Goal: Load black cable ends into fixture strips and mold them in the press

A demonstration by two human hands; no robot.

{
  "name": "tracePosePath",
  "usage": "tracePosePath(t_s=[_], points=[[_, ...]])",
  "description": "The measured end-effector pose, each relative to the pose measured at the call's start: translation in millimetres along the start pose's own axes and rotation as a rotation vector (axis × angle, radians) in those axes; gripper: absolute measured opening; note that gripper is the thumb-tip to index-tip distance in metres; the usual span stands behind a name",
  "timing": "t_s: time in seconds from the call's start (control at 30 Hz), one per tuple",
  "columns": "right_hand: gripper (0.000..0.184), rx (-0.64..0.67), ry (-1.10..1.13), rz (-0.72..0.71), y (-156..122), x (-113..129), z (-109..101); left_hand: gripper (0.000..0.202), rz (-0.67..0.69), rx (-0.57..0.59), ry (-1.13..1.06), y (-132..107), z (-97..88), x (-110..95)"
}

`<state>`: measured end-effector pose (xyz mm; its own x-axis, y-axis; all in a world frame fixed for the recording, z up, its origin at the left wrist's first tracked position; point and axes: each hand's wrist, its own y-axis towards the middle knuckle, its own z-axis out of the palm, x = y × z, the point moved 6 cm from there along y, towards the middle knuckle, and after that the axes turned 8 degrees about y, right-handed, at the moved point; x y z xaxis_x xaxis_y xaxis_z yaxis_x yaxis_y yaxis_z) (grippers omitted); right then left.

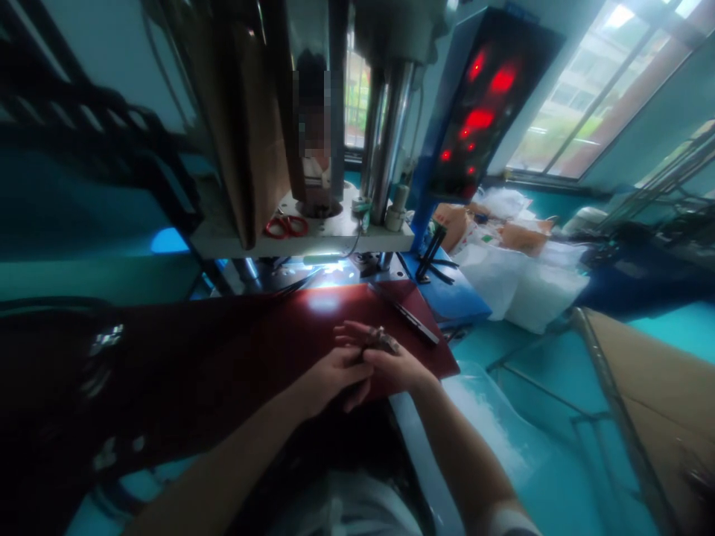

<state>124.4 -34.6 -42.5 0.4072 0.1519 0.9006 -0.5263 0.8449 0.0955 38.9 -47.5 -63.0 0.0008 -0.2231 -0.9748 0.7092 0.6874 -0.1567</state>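
Note:
My two hands meet above the front edge of a dark red tabletop (268, 335). My right hand (399, 366) has its palm turned up and its fingers pointing left. Several small metal parts (383, 340) lie bunched in it; blur hides their exact kind. Against its fingers and thumb, my left hand (335, 372) is closed, with its thumb and fingertips near the metal parts. Whatever those fingertips may hold is hidden. Just beyond my right hand, a thin metal strip-like tool (416, 324) rests on the tabletop.
Ahead stands a press with steel columns (398, 134), a lit work area (329, 272) and red-handled scissors (286, 226) on its plate. A control box (485, 112) glows red. White sacks (517, 283) and a cardboard-topped cart (659, 387) stand right. Another person is behind the press.

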Motion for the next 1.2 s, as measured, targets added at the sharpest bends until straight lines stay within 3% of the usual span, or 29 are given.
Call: tracePosePath(t_s=[0.1,0.17,0.27,0.37,0.47,0.57,0.63,0.7,0.77,0.87,0.93,1.03,1.1,1.2], points=[[0.048,-0.12,0.092,-0.135,3,19,-15,0.028,-0.084,-0.084,0.065,8,-1.5,8],[0.044,-0.169,-0.061,-0.063,6,25,-18,0.029,-0.114,-0.126,0.072,12,-1.1,14],[0.046,0.02,-0.415,0.148,11,22,-4,0.033,-0.103,-0.177,0.113,17,0.4,15],[0.048,0.174,-0.662,0.058,17,27,10,0.042,-0.1,-0.255,0.167,19,-0.7,12],[0.048,0.16,-0.63,0.057,21,26,6,0.04,-0.062,-0.271,0.125,21,-1.4,11],[0.043,-0.034,-0.696,0.068,17,29,-23,0.031,-0.013,-0.299,0.05,22,-8.6,12],[0.037,-0.253,-1.03,0.05,7,35,-52,0.027,-0.02,-0.341,0.024,21,-16.4,15],[0.038,-0.431,-1.462,0.174,-7,35,-78,0.026,-0.027,-0.368,0.04,18,-22.0,16],[0.044,-0.508,-1.788,0.358,-21,28,-95,0.025,-0.002,-0.403,0.124,15,-24.9,14],[0.041,-0.522,-1.97,0.46,-30,19,-100,0.019,0.066,-0.516,0.338,9,-26.2,8],[0.03,-0.498,-1.928,0.5,-31,14,-99,0.014,0.127,-0.607,0.469,5,-25.5,3],[0.019,-0.487,-1.688,0.528,-32,9,-99,0.011,0.208,-0.684,0.591,0,-22.3,-1],[0.012,-0.499,-1.383,0.46,-34,4,-98,0.011,0.252,-0.691,0.645,-1,-19.3,-2],[0.01,-0.48,-0.722,0.34,-38,-16,-88,0.007,0.311,-0.694,0.711,-2,-15.1,-3]])
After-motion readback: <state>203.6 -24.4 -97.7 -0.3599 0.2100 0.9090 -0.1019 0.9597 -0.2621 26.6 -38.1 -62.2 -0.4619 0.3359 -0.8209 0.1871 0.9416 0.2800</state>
